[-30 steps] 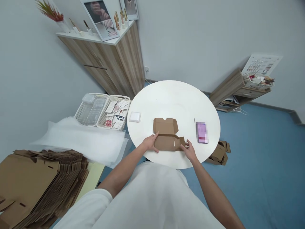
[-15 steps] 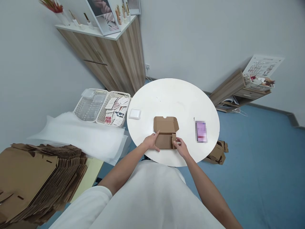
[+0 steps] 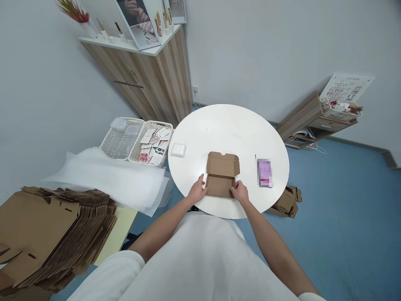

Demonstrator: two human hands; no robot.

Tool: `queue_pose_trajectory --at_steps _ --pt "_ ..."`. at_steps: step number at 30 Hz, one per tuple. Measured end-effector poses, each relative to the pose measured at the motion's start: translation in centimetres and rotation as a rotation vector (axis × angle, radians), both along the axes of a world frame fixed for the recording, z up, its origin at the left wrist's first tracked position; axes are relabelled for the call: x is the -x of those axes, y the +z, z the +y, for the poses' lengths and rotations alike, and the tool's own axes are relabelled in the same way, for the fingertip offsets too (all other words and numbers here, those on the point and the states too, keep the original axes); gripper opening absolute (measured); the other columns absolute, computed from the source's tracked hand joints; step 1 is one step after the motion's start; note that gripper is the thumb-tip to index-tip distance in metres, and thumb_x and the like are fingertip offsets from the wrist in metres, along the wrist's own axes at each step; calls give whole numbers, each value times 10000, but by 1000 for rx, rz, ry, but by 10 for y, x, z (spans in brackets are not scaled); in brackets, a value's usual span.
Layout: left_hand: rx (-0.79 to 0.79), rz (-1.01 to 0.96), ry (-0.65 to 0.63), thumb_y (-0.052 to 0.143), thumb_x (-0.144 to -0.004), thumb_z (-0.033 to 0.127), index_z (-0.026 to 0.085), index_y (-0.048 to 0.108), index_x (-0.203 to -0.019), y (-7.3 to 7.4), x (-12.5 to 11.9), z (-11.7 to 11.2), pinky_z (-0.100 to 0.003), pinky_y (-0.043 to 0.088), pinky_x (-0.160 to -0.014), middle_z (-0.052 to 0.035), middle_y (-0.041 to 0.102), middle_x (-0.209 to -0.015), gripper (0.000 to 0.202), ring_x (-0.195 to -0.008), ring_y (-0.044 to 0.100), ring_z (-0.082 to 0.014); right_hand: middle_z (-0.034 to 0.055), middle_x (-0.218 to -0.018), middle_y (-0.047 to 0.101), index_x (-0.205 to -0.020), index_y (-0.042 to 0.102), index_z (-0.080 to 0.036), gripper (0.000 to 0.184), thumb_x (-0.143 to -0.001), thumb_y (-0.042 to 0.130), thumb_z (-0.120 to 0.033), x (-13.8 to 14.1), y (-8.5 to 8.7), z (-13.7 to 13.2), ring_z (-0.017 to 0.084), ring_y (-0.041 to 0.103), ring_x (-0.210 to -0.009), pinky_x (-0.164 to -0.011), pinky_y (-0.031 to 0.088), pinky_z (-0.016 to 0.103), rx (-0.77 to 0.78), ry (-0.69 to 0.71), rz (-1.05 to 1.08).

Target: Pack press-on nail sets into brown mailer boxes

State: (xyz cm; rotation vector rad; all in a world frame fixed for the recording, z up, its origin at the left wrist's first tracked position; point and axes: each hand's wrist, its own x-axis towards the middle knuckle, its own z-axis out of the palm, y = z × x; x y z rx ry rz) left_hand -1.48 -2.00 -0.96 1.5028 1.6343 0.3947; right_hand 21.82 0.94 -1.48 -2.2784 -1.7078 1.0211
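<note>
A brown cardboard box [image 3: 220, 186] lies on the round white table [image 3: 232, 125], close to my body. Its lid [image 3: 223, 164] stands folded back on the far side, and the tray is bare inside. Against the left wall rests my left hand [image 3: 197, 190], thumb and fingers apart. My right hand [image 3: 240, 192] pinches the right wall near the front corner, fingers curled over its edge. To the right lies a purple packet [image 3: 265, 172], blurred out. A small white packet [image 3: 178, 150] is at the table's left edge.
Left of the table are a basket of printed cards [image 3: 153, 146], a basket of clear plastic cases [image 3: 122, 140], white foam sheets [image 3: 109, 177] and a stack of flat cardboard boxes [image 3: 69, 234]. Folded cardboard boxes [image 3: 286, 202] sit low at the right. A wooden cabinet [image 3: 150, 79] stands behind.
The right side flap, upright before, now forms the box's right wall. My right hand has closed over that wall. My left hand has slid off the lid's hinge to the left wall.
</note>
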Motion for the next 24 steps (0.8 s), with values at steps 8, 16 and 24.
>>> queue_pose_trajectory --at_steps 8,16,24 --pt "38 -51 66 519 -743 268 190 495 -1092 -4 -5 3 -271 453 -746 -35 602 -943 358 -753 580 -139 -3 -662 548 -792 428 -222 114 -693 432 -278 0 3 -3 158 505 -599 -526 345 251 -17 -4 12" --pt "-43 -135 -26 422 -741 151 215 473 -1156 -3 -10 -3 -252 456 -739 -21 602 -950 423 -790 573 -123 26 -873 599 -1019 446 -223 315 -787 275 -350 -10 6 -26 132 560 -557 -587 412 277 9 -77 234" --pt "-90 -164 0 369 -761 127 212 456 -1167 -3 -28 16 -268 437 -801 -19 567 -1101 423 -901 553 -133 71 -1010 583 -1098 425 -194 386 -793 267 -369 -21 2 -15 130 582 -530 -514 449 270 42 -207 440"
